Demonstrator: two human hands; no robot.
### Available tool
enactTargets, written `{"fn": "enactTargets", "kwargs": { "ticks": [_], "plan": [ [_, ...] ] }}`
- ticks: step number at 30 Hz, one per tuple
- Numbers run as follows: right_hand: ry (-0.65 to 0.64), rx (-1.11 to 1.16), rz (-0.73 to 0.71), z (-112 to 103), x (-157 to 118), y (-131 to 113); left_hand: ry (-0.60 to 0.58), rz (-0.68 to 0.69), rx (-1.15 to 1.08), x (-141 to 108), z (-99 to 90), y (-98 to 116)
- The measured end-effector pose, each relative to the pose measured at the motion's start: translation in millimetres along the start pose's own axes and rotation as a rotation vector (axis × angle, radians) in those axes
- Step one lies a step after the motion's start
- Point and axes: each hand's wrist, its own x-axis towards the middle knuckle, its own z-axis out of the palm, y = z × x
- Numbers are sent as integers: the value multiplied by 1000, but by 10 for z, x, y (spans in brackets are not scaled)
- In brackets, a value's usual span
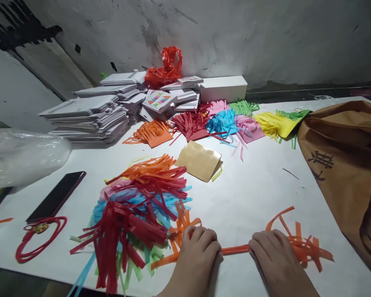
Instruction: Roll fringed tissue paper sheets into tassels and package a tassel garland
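Observation:
An orange paper tassel lies across the white table, its middle drawn into a narrow band and its fringed ends spread out left and right. My left hand is closed over the band near the left fringe. On the other side, my right hand is closed over it beside the right fringe. A short stretch of the twisted band shows between the hands. Directly left of my left hand lies a pile of tassels in dark red, blue, orange, pink and green. Beyond the hands rests a folded gold paper.
Fringed paper bundles in several colours lie farther back. Behind them are stacked white boxes, a red plastic bag and a long white box. A phone with a red cord is left; a brown bag is right.

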Motion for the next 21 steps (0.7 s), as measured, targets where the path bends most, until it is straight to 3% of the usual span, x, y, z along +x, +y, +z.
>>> {"fn": "enactTargets", "kwargs": {
  "ticks": [6,11,18,21],
  "plan": [
    [-91,-52,80,-32,36,8,-74,-119,55,59,-60,139],
    [-132,-83,41,-84,212,64,-113,-176,83,108,-28,159],
    [-124,-359,-98,-78,353,56,-140,-115,230,132,-14,155],
    [-138,-336,-105,-94,400,54,-123,-112,262,150,-6,135]
  ]
}}
